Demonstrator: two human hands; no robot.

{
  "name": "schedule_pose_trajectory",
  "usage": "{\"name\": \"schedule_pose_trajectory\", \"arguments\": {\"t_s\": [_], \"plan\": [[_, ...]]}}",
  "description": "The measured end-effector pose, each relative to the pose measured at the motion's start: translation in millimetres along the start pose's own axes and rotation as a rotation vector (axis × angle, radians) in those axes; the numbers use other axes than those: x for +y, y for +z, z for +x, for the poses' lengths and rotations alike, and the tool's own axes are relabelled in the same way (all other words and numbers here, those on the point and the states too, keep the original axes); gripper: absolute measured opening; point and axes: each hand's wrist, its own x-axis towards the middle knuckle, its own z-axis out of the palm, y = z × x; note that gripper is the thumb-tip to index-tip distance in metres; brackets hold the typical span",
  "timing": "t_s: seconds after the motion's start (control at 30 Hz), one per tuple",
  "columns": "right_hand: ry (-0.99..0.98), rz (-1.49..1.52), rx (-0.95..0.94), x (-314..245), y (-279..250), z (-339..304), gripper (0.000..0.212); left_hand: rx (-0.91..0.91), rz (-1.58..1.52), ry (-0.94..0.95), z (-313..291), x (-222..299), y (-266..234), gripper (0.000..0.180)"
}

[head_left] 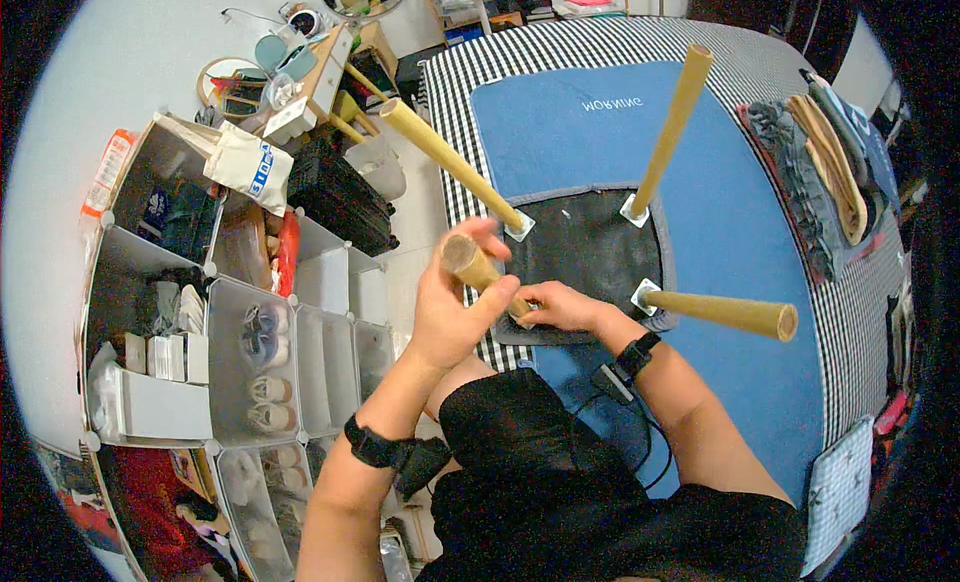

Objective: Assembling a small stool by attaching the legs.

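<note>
An upturned stool with a black fabric seat (570, 247) lies on a blue mat (745, 242). Three round wooden legs rise from white metal corner plates: a far-left leg (450, 167), a far-right leg (675, 132) and a near-right leg (720, 310) that points right. My left hand (440, 312) wraps round the near-left wooden leg (474, 264), whose free end points up at me. Down at the seat end of that same leg, my right hand (565, 308) grips with closed fingers. Both hands hide the leg's joint with the seat.
Under the mat is a black-and-white checked bed cover (455, 102). Folded clothes (820, 172) lie at the bed's right side. Left of me stands a translucent cube shelf (325, 362) with shoes and boxes. Behind it are a black suitcase (340, 192) and a cluttered desk (330, 72).
</note>
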Motion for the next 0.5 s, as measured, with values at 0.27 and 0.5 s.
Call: {"name": "schedule_pose_trajectory", "arguments": {"t_s": [0.27, 0.5], "plan": [[-0.023, 0.053, 0.023, 14, 2, 0, 0.033, 0.334, 0.134, -0.009, 11, 29, 30, 0.014], [0.025, 0.564, 0.434, 60, 12, -23, 0.034, 0.251, -0.344, 0.185, 9, 7, 20, 0.011]]}}
